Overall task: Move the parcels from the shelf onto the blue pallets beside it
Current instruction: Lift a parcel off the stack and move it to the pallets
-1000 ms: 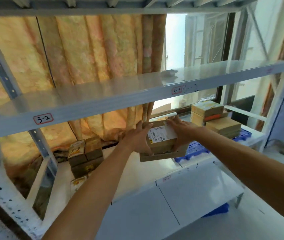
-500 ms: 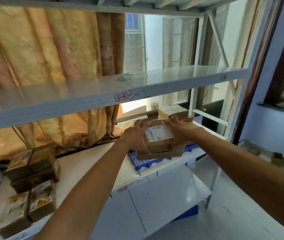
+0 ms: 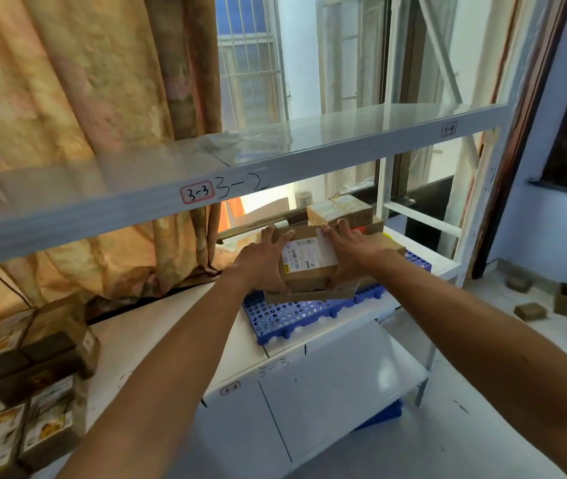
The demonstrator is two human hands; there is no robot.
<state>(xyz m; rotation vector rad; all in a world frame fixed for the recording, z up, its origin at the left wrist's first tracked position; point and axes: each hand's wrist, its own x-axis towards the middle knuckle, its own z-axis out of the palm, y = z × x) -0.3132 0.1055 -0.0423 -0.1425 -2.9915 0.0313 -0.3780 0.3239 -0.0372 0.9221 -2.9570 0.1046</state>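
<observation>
Left hand (image 3: pixel 262 261) and right hand (image 3: pixel 354 249), both tight around two stacked parcels (image 3: pixel 307 259) over one blue pallet (image 3: pixel 292 316)

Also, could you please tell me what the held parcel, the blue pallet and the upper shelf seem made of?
The parcel looks like matte brown cardboard with a white printed paper label. The pallet is likely moulded plastic: bright blue, with a grid of holes. The upper shelf is probably painted metal: smooth, pale grey, with glossy reflections.
</observation>
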